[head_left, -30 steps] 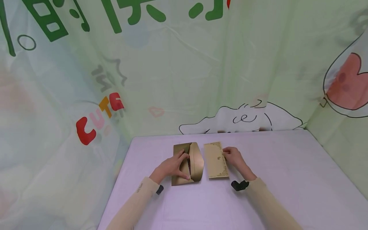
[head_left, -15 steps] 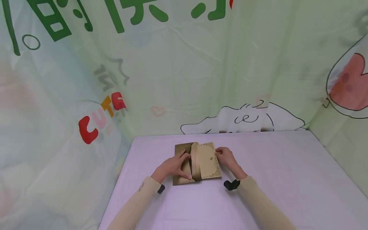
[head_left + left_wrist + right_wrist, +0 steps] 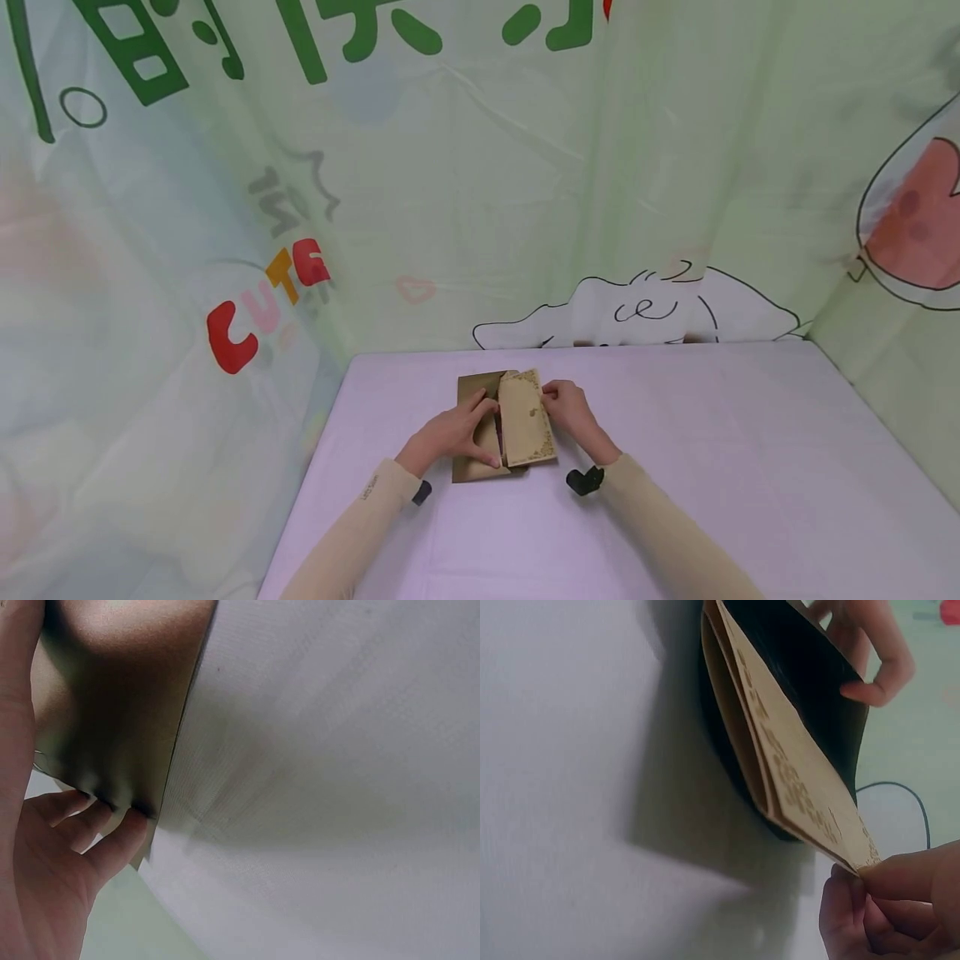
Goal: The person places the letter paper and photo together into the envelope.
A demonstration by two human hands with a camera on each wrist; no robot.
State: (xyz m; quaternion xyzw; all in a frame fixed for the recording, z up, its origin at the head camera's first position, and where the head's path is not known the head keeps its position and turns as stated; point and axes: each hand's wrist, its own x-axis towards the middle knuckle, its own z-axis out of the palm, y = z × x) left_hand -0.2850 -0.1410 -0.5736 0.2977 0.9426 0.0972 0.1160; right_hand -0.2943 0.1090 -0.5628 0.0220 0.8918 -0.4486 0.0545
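A gold envelope [image 3: 471, 467] lies on the table, its flap folded out to the right and its mouth gaping. My left hand [image 3: 453, 429] holds the envelope near the mouth, thumb and fingers spread apart; a fingertip hooks over the pocket's edge in the right wrist view. My right hand [image 3: 573, 412] pinches the right edge of a tan folded card [image 3: 527, 421] with ornate printed corners. The card lies over the flap, its left edge at the mouth. In the right wrist view the card [image 3: 795, 757] tilts beside the dark inside of the pocket [image 3: 810, 667].
A pale lilac cloth covers the table [image 3: 690, 467]. Behind it hangs a light green printed curtain [image 3: 510, 208], with another curtain [image 3: 150, 292] along the left side. Black wrist camera mounts [image 3: 585, 481] sit by both sleeves.
My right hand has moved left with the card, from beside the envelope to over its flap and up to the mouth. The left hand keeps its hold on the envelope.
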